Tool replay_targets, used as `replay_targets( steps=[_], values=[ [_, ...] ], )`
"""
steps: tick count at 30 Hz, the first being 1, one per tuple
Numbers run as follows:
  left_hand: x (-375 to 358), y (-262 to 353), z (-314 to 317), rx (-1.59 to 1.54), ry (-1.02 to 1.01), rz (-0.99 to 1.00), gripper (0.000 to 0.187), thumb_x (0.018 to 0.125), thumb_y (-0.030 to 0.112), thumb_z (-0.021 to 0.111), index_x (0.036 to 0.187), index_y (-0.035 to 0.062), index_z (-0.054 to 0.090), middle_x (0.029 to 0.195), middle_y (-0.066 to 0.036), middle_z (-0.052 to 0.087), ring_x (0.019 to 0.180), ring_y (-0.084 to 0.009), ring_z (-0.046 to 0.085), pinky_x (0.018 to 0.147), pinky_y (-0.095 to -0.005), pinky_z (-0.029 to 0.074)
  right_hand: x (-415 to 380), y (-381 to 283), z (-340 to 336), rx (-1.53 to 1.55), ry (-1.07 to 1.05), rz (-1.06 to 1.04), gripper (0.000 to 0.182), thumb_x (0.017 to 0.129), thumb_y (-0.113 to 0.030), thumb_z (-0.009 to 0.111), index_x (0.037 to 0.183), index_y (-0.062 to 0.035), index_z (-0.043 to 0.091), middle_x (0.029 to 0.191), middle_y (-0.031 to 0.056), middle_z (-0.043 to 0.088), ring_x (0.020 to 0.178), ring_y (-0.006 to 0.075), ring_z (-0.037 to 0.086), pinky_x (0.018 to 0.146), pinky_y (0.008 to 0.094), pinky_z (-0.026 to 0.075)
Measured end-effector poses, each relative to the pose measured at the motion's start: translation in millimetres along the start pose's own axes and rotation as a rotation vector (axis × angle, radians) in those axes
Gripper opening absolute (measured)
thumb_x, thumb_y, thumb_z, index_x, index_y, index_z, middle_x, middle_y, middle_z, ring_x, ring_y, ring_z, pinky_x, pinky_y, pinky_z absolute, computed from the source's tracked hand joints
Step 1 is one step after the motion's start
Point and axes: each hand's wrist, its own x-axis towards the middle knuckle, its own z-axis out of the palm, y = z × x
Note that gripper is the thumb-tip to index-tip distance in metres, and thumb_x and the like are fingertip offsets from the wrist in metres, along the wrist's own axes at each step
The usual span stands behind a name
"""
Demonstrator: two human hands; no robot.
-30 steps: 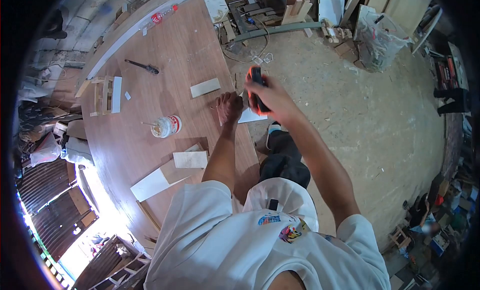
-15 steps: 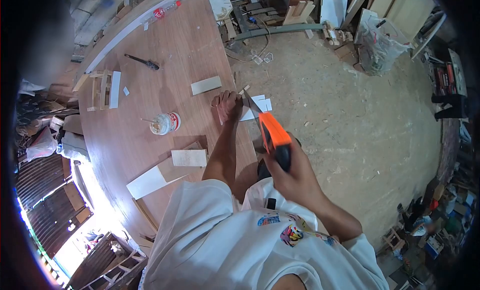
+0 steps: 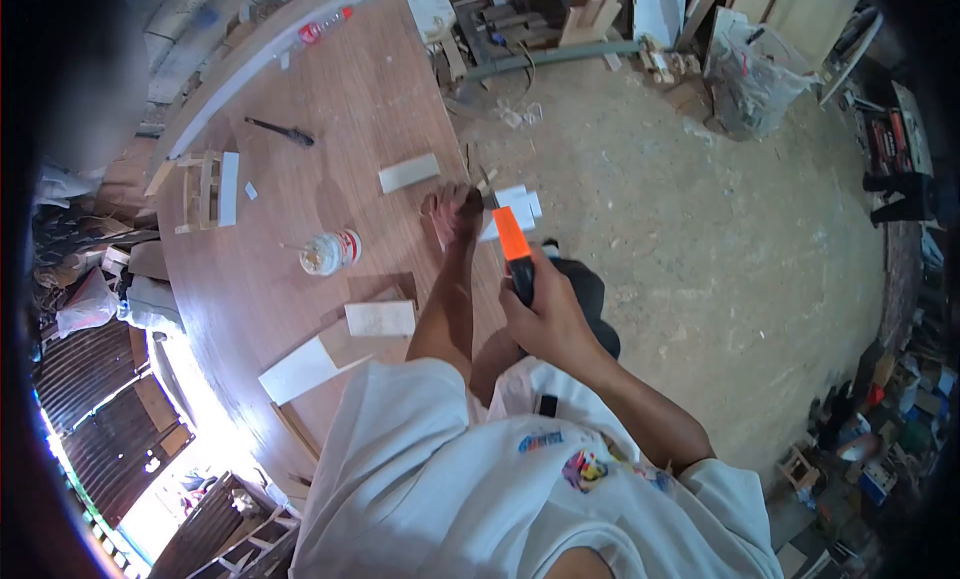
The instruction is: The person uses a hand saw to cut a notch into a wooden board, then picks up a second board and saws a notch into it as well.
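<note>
My right hand (image 3: 548, 314) is wrapped round the black-and-orange handle of a handsaw (image 3: 512, 237) at the table's right edge. The blade is seen almost edge-on, its tip near a small wood strip (image 3: 487, 182). My left hand (image 3: 453, 215) presses down at the edge of the brown table (image 3: 380, 109), on something mostly hidden beneath it, fingers bent. White pieces (image 3: 517, 211) show beyond the edge, right of my left hand. A pale wood block (image 3: 409, 173) lies just beyond my left hand.
A glass jar (image 3: 330, 252), a dark tool (image 3: 280, 131), a small wooden frame (image 3: 205, 191) and a plastic bottle (image 3: 325, 26) are on the table. Nearer me lie a white-topped block (image 3: 380, 318) and a white board (image 3: 298, 369). A plastic bag (image 3: 757, 79) stands on the floor.
My right hand and the saw have shifted left and turned, so the blade now appears nearly edge-on. My left hand stays at the table edge. More of a dark shape shows beside my right hand.
</note>
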Motion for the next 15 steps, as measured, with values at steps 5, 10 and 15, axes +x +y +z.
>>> replay_targets(
  steps=[5, 10, 15],
  values=[
    [1.6, 6.2, -2.8, 0.026, -0.085, -0.045, 0.007, 0.075, 0.019, 0.062, 0.076, 0.0113, 0.062, 0.082, -0.006, 0.06, 0.086, -0.0244, 0.057, 0.088, -0.041, 0.04, -27.2, 18.3, -7.0, 0.097, -0.01, -0.033, 0.033, 0.081, -0.004, 0.057, 0.111, 0.0027, 0.047, 0.071, 0.0239, 0.055, 0.066, 0.0379, 0.061, 0.059, 0.0391, 0.046],
    [3.8, 10.9, -5.6, 0.014, -0.061, -0.039, 0.007, 0.076, 0.018, 0.06, 0.075, 0.0114, 0.063, 0.081, -0.006, 0.06, 0.086, -0.0245, 0.057, 0.088, -0.0416, 0.039, 63.1, 95.4, 26.7, -0.01, -0.04, -0.072, 0.035, 0.079, -0.004, 0.059, 0.112, 0.0026, 0.046, 0.072, 0.0236, 0.056, 0.067, 0.0373, 0.061, 0.059, 0.0393, 0.046],
    [-5.1, 3.2, -3.5, 0.01, -0.103, -0.074, 0.009, 0.077, 0.018, 0.058, 0.076, 0.0102, 0.063, 0.08, -0.007, 0.06, 0.086, -0.0254, 0.057, 0.089, -0.0418, 0.039, 8.2, 27.3, 6.8, 0.011, -0.014, 0.003, 0.021, 0.08, -0.001, 0.055, 0.1, 0.0017, 0.05, 0.071, 0.012, 0.054, 0.067, 0.0165, 0.055, 0.063, 0.0311, 0.045]
  ],
)
